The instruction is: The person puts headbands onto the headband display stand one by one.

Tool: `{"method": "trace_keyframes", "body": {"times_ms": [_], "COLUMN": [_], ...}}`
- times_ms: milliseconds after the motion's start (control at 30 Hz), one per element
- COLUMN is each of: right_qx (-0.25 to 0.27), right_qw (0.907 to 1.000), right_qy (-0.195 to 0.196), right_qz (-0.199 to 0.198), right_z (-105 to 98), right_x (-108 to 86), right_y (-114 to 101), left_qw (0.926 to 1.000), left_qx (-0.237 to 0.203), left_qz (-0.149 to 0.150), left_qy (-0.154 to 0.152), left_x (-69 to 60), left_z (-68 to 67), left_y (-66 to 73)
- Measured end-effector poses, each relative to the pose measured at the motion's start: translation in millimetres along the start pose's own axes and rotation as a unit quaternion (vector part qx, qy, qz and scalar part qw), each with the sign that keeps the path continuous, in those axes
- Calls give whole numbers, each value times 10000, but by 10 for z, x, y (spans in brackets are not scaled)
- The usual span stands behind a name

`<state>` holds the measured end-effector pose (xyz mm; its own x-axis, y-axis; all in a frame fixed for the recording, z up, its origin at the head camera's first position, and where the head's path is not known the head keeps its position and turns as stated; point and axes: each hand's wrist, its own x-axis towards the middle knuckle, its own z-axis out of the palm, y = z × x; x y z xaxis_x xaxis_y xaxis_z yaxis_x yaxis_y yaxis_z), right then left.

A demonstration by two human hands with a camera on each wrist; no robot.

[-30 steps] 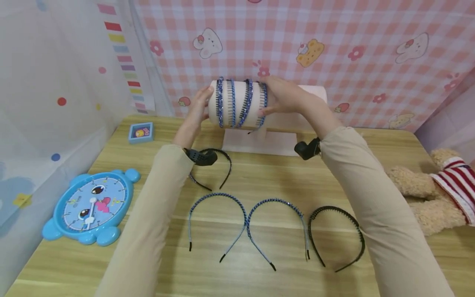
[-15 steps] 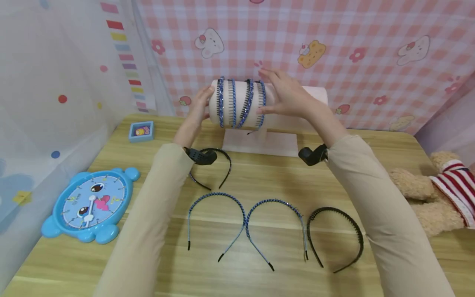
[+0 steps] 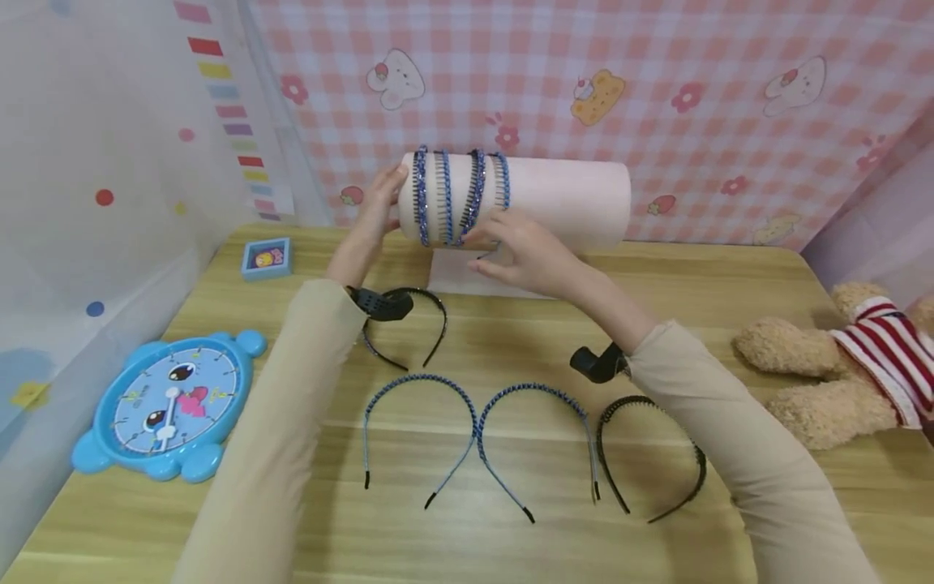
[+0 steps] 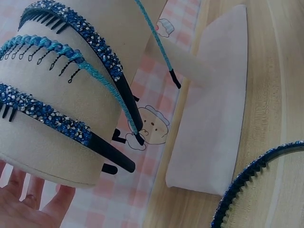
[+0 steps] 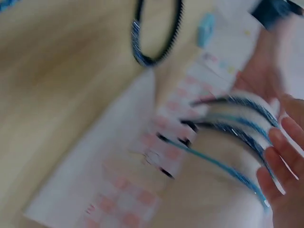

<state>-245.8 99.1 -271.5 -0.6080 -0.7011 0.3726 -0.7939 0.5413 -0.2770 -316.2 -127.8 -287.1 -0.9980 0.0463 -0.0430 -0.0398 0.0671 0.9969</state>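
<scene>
A pale padded roll on a stand (image 3: 569,199) bears several blue headbands on its left part. Two are glittery, the left glittery headband (image 3: 420,199) and a slanted glittery headband (image 3: 476,188); between them sits a braided blue headband (image 3: 444,195). The rightmost braided headband (image 3: 502,177) is partly hidden by my right hand. My left hand (image 3: 374,207) rests on the roll's left end, its fingertips (image 4: 64,195) touching the rim. My right hand (image 3: 529,253) hovers before the roll, fingers loosely bent, near the rightmost headband's lower end; nothing is seen held.
On the table lie two blue headbands (image 3: 419,378) (image 3: 536,388), a black headband (image 3: 606,454) and a dark headband (image 3: 443,312) beside my left wrist. A blue toy clock (image 3: 175,405) and small blue frame (image 3: 267,259) are at left, a teddy bear (image 3: 832,414) at right.
My right hand has come off the rightmost headband and dropped from the roll's top to its lower front. My left hand stays at the roll's end. The view has shifted slightly.
</scene>
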Motion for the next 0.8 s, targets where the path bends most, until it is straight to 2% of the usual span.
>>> {"method": "trace_keyframes", "body": {"times_ms": [100, 200, 300, 500, 600, 700, 800], "right_qx": [201, 684, 1082, 1305, 1475, 1642, 1578], "right_qw": [9953, 9816, 9667, 9488, 9394, 9331, 9292], "right_qy": [-898, -1680, -2143, -2373, -2362, -2165, -1853], "right_qz": [317, 599, 883, 1626, 2001, 2354, 2780], "right_z": [200, 399, 587, 879, 998, 1112, 1195], "right_x": [18, 59, 110, 231, 284, 339, 390], "right_y": [-8, 24, 92, 237, 272, 255, 194], "left_qw": [10000, 10000, 10000, 10000, 9999, 9999, 10000], "left_qx": [-45, -39, -13, -73, -23, 25, 12], "left_qz": [13, 21, 0, -5, -6, -19, 0], "left_qy": [-1, 2, -3, -44, -103, -102, -92], "left_x": [13, 13, 8, 15, 13, 13, 21], "left_z": [-35, -70, -87, -57, -28, -13, -11], "left_y": [1, -6, -10, -3, 0, 3, 1]}}
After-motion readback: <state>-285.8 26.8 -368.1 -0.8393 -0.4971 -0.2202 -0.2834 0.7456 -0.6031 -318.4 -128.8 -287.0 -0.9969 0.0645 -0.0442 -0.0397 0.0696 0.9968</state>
